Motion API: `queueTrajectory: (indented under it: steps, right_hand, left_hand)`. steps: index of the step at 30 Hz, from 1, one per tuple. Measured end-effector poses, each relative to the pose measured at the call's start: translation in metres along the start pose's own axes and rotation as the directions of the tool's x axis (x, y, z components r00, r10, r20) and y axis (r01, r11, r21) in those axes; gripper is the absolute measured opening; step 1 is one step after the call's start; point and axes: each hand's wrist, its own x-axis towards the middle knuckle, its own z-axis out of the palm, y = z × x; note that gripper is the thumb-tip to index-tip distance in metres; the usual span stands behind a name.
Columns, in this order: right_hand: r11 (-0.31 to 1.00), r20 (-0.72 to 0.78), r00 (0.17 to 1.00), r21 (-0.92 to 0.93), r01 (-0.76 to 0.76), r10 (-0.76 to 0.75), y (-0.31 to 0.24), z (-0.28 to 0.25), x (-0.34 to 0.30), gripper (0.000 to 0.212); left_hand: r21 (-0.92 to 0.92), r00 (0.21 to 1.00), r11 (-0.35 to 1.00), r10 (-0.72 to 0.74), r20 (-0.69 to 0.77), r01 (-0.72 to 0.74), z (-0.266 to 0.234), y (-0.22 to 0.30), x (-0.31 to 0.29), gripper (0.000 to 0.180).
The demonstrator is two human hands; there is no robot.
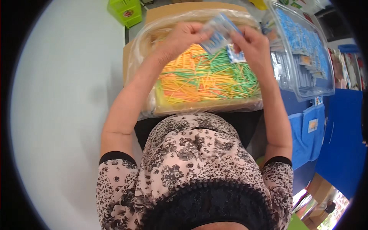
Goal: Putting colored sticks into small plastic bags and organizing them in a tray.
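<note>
Between my hands, over a box, is a small blue-and-clear printed packet (219,33), tilted and slightly blurred. My left hand (188,33) pinches its left edge, and my right hand (252,45) grips its right side with thumb and fingers. Below lies a heap of thin coloured sticks (207,82) in yellow, orange and green, filling a cardboard box (191,8) lined with clear plastic film (143,63). Partly under my right hand, another blue-and-white packet (237,57) rests on the sticks. I cannot make out whether the held packet contains anything.
At the right, a clear plastic bin (293,73) holds several blue packets (303,34) in rows. Nearer me, a blue cloth (306,132) hangs beside a blue panel (347,134). A lime-green basket (128,13) stands at the far left, next to a pale wall-like surface (65,115).
</note>
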Motion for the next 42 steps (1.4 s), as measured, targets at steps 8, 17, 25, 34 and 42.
queueTrajectory:
  steps: [8, 17, 25, 34, 42]
  right_hand:
    - [0.825, 0.386, 0.847, -0.286, 0.488, -0.367, 0.050, 0.093, 0.061, 0.015]
    - [0.440, 0.613, 0.663, -0.499, 0.747, -0.429, 0.061, 0.151, 0.074, 0.006]
    - [0.353, 0.712, 0.629, -0.528, 0.773, -0.313, 0.048, 0.163, 0.068, 0.007]
    - [0.483, 0.648, 0.662, -0.472, 0.737, -0.376, 0.056, 0.156, 0.076, 0.004]
    - [1.000, 0.481, 0.877, 0.020, -0.006, -0.004, 0.043, 0.096, 0.077, 0.009]
  left_hand:
    - [-0.230, 0.661, 0.901, 0.080, -0.746, -0.369, -0.050, -0.031, -0.036, 0.022]
    - [-0.304, 0.598, 0.838, 0.034, -0.801, -0.454, -0.040, -0.044, -0.036, 0.020]
    - [-0.304, 0.610, 0.839, 0.040, -0.791, -0.450, -0.039, -0.043, -0.036, 0.019]
    - [-0.386, 0.668, 0.816, -0.001, -0.744, -0.429, -0.040, -0.046, -0.035, 0.019]
    - [-0.489, 0.762, 0.783, -0.030, -0.647, -0.384, -0.038, -0.037, -0.040, 0.020]
